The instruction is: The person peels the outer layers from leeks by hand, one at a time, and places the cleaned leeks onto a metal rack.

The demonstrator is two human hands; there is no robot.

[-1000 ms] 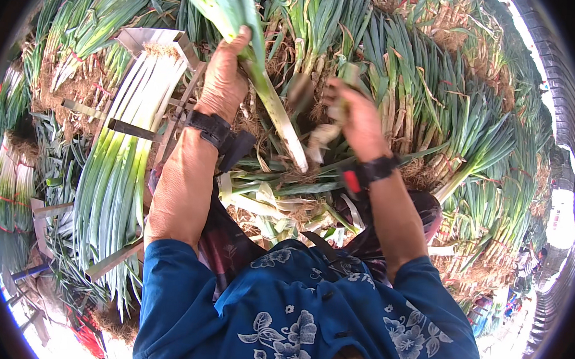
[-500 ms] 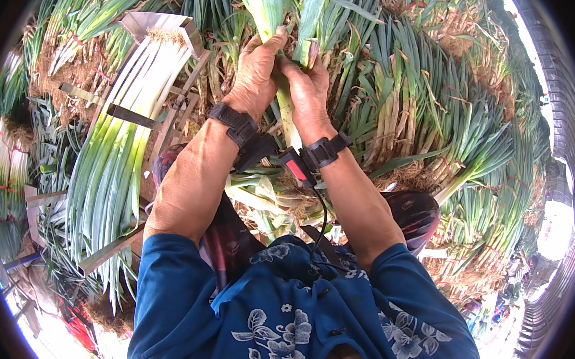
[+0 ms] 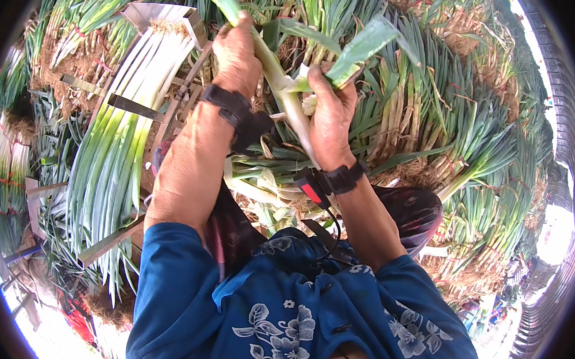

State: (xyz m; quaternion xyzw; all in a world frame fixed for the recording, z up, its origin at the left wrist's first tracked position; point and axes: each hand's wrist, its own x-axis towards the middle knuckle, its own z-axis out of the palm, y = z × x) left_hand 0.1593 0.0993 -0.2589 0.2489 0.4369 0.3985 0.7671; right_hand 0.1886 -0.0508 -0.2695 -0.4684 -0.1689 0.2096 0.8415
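Observation:
A thick green onion (image 3: pixel 291 108) slants through the middle of the view, its leafy top at the upper left and its pale lower stem toward me. My left hand (image 3: pixel 237 53) is closed around its green upper part. An outer leaf (image 3: pixel 365 53) splays away from the stalk to the right, joined to it at a fork. My right hand (image 3: pixel 332 113) pinches this leaf between thumb and fingers. Both wrists wear black straps; a small black and red device (image 3: pixel 312 188) sits by the right one. The stem's lower tip is partly hidden beside the right wrist.
To the left, a metal and wood rack (image 3: pixel 111 248) cradles a row of clean green onions (image 3: pixel 125 106), roots at the far end. Untrimmed bundles (image 3: pixel 402 101) are heaped behind and to the right. Peeled leaves (image 3: pixel 261 191) lie between my knees. A tied bundle (image 3: pixel 8 165) stands at far left.
My hands have moved apart, left hand up and left with the stalk, right hand right and toward me. The outer leaf has spread away from the stalk.

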